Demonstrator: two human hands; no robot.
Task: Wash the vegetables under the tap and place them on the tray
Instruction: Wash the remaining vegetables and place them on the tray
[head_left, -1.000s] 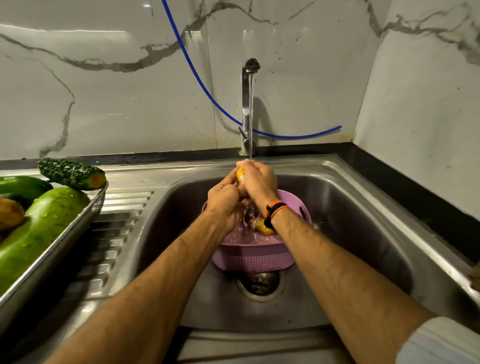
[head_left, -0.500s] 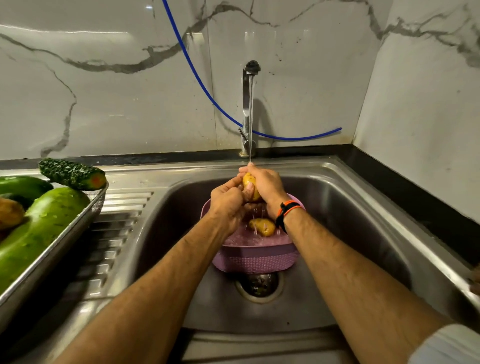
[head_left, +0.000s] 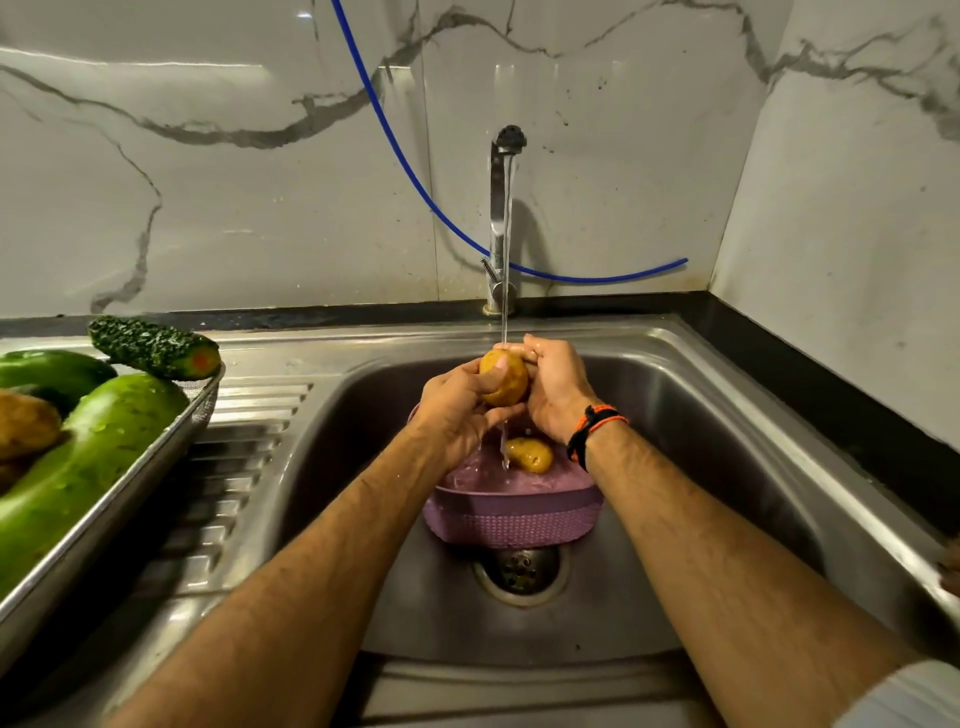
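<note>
At the far left, a steel tray (head_left: 104, 525) sits on the draining board beside the sink (head_left: 779, 415). It already carries a long pale green gourd (head_left: 88, 467), a darker green vegetable (head_left: 47, 371) behind it, a bumpy bitter gourd (head_left: 153, 347) perched at its back corner, and a brown potato-like piece (head_left: 23, 426) at the frame's edge.

Moving right into the basin, the left hand (head_left: 457, 410) cups a potato (head_left: 503, 378) from below and from the left, thumb laid across its front and fingers curled underneath. The right hand (head_left: 556, 389) closes on the same potato from the right, fingertips wrapped over its top and far side. So the potato sits between the two palms, most of its front face showing, directly under the thin stream from the tap (head_left: 504, 218). Below the hands a purple basket (head_left: 514, 512) stands over the drain (head_left: 519, 569), holding water and a second potato (head_left: 530, 454) that is not yet picked up.

The main risk, as I judge it, is slip: the skin is wet and both holds are partial, so rubbing too briskly could squirt the potato out into the basket or the basin. The carry to the tray crosses the ridged board, where a one-handed grip might fail. The bitter gourd overhangs the tray's rim, and a careless set-down could knock it off.
</note>
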